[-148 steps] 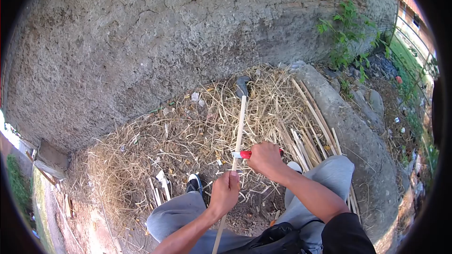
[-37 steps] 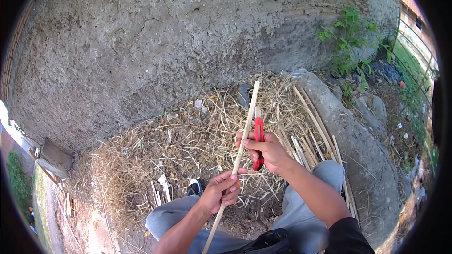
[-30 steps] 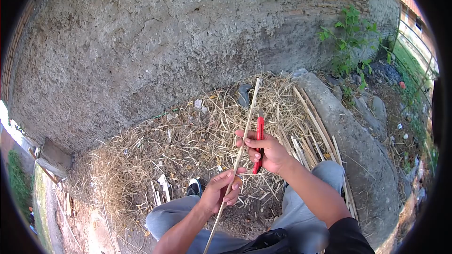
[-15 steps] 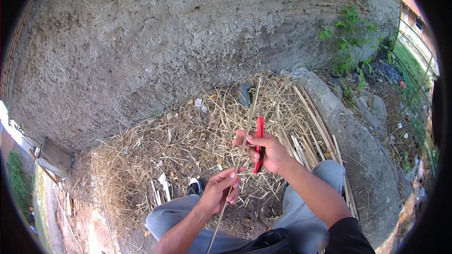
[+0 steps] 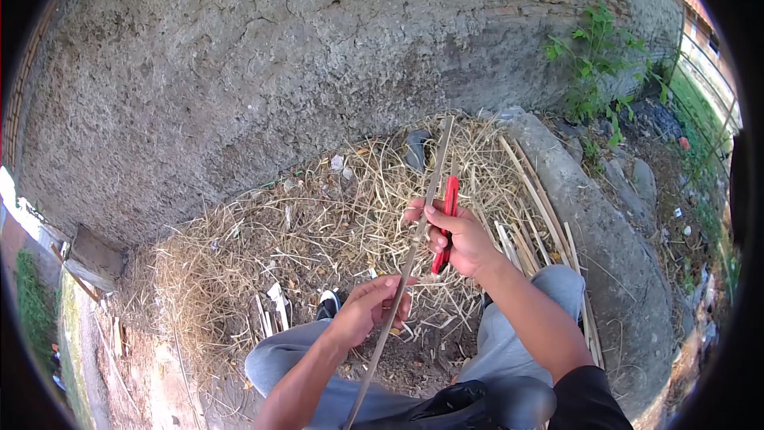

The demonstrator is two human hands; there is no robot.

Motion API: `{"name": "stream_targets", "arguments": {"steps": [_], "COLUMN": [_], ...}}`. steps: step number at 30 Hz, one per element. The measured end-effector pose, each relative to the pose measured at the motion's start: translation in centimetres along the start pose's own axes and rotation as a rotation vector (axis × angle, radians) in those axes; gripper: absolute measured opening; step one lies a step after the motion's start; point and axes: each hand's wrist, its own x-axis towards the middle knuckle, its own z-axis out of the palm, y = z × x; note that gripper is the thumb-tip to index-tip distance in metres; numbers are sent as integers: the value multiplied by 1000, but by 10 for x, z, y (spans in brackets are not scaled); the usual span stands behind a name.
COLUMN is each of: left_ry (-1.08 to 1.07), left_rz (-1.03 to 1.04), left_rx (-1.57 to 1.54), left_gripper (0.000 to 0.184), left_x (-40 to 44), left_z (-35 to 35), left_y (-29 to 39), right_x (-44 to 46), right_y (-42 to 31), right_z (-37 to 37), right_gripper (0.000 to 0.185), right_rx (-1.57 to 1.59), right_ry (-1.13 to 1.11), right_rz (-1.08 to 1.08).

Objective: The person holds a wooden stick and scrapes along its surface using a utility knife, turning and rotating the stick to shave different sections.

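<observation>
A long thin strip (image 5: 434, 177) slants up and away from my lap, its grey-brown face showing. Low on the strip, my left hand (image 5: 371, 308) is closed round it. Higher up, my right hand (image 5: 458, 243) pinches the same strip between thumb and fingers. That hand also holds a red cutter knife (image 5: 448, 223) against its palm, blade end pointing up and away, beside the strip and apart from it. Pale shavings (image 5: 318, 235) cover the ground beneath both hands.
Long pale strips (image 5: 535, 191) lie at the right, beside a large stone (image 5: 589, 223). A rough wall (image 5: 278, 72) rises ahead. A dark grey object (image 5: 415, 150) rests in the shavings. Shorter pieces (image 5: 277, 302) lie near my shoe (image 5: 328, 302). A green plant (image 5: 590, 64) grows by the wall.
The strip has been turned about its length, from its pale face through its thin edge to a grey-brown face. Both hands have shifted slightly up and keep their hold.
</observation>
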Motion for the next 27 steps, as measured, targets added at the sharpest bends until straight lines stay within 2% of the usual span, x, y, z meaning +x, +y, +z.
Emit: {"name": "stream_targets", "arguments": {"steps": [2, 3, 7, 13, 15, 16, 19, 23, 27], "left_ry": [-42, -42, -70, -40, -20, -1, -15, 2, -40], "left_rz": [-22, -29, -23, -41, -49, -56, -51, -71, -56], "left_rx": [123, 29, 1, -66, -53, -39, -48, -59, -40], "left_gripper": [38, 33, 29, 30, 31, 32, 28, 30, 32], "left_x": [-3, -3, 0, 4, 6, 7, 13, 16, 16], "left_z": [-1, -1, -10, -8, -7, -7, -12, -14, -11], "left_y": [4, 4, -1, -1, 0, 0, -2, -6, -3], "right_x": [1, -1, 0, -2, -3, -4, -7, -3, -3], "right_y": [-2, -3, 0, -3, 1, 5, 15, 17, 20], "right_z": [-1, 3, 0, 4, 9, 10, 12, 9, 8], "right_gripper": [28, 28, 31, 32, 38, 38, 26, 22, 23], "right_rx": [7, 4, 30, 19, -203, -203, -278, -270, -231], "right_ry": [-3, 8, 17, 48, 103, 101, 103, 188, 170], "right_rz": [3, 6, 20, 35, 71, 73, 71, 85, 45]}}
